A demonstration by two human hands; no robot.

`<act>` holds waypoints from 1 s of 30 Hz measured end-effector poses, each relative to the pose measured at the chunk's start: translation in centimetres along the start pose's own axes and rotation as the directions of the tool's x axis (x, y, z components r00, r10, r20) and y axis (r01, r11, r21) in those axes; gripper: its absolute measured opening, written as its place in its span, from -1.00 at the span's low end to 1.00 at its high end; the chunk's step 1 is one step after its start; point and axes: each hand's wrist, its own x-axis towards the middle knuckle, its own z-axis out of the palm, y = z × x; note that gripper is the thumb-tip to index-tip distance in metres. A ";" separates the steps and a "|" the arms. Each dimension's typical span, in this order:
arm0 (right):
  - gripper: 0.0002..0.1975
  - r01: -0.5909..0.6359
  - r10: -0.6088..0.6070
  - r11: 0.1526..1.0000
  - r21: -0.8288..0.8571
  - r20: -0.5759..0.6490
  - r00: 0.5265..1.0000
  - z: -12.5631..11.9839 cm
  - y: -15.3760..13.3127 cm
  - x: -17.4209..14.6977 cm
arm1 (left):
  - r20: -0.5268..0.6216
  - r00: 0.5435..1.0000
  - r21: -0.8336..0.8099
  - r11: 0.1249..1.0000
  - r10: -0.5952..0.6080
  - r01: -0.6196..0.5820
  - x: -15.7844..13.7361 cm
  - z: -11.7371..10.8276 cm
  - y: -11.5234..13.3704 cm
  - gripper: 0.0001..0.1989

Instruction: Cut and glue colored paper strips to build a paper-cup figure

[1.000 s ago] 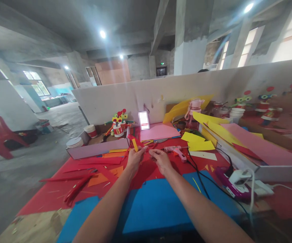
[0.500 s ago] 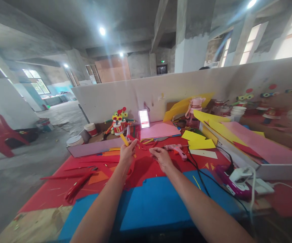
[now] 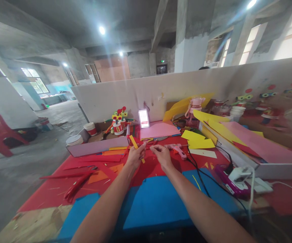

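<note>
My left hand (image 3: 136,156) is closed around a narrow yellow-orange paper strip (image 3: 133,141), which pokes out above the thumb and below the fingers. Close by on the right, my right hand (image 3: 162,157) has thumb and fingertips pinched together; whatever they hold, if anything, is too small to make out. Something red shows between the two hands' fingertips, but I cannot tell its kind. A pink hot glue gun (image 3: 177,151) lies just beyond my right hand. Red paper strips (image 3: 101,158) lie to the left of my left hand.
Blue sheets (image 3: 158,202) cover the table's near edge under my forearms. Yellow paper pieces (image 3: 201,144) lie at the right, by black cables and a purple power strip (image 3: 229,182). Behind stand colourful robot figures (image 3: 119,121), pink sheets (image 3: 159,130) and a white partition (image 3: 120,92).
My left hand has moved right with the yellow-orange strip, bringing its fingertips close to those of my right hand. My right hand has barely moved.
</note>
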 end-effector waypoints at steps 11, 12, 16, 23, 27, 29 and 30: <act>-0.74 -0.055 0.055 0.998 -0.002 0.009 0.998 0.0 -0.2 0.0 | -0.106 0.991 -0.100 0.991 0.077 -0.088 1.6 -2.7 2.0 -0.67; -0.75 -0.061 0.061 0.998 0.000 0.009 0.998 0.0 -0.2 0.0 | -0.119 0.989 -0.092 0.991 0.083 -0.095 1.7 -2.9 2.2 -0.67; -0.76 -0.083 0.083 0.996 0.020 0.008 0.997 -0.1 0.1 0.2 | -0.156 0.981 -0.072 0.989 0.115 -0.128 2.0 -3.7 2.9 -0.71; -0.78 0.064 -0.065 0.974 -0.218 0.006 0.998 -1.2 -1.0 0.5 | -0.169 0.967 0.038 0.982 0.189 -0.185 1.6 -3.0 2.4 -0.65; -0.69 0.335 -0.334 0.877 -0.345 0.063 0.940 -0.8 -3.2 -0.5 | -0.108 0.971 0.164 0.967 0.212 -0.193 0.7 -1.3 1.0 -0.66; -0.67 0.364 -0.343 0.890 -0.274 0.125 0.931 -0.2 -3.7 -1.0 | -0.037 0.980 0.217 0.959 0.195 -0.182 0.1 -0.3 0.3 -0.67; -0.66 0.343 -0.318 0.912 -0.228 0.137 0.938 0.0 -3.7 -1.2 | 0.002 0.983 0.235 0.956 0.181 -0.176 -0.1 0.0 0.0 -0.67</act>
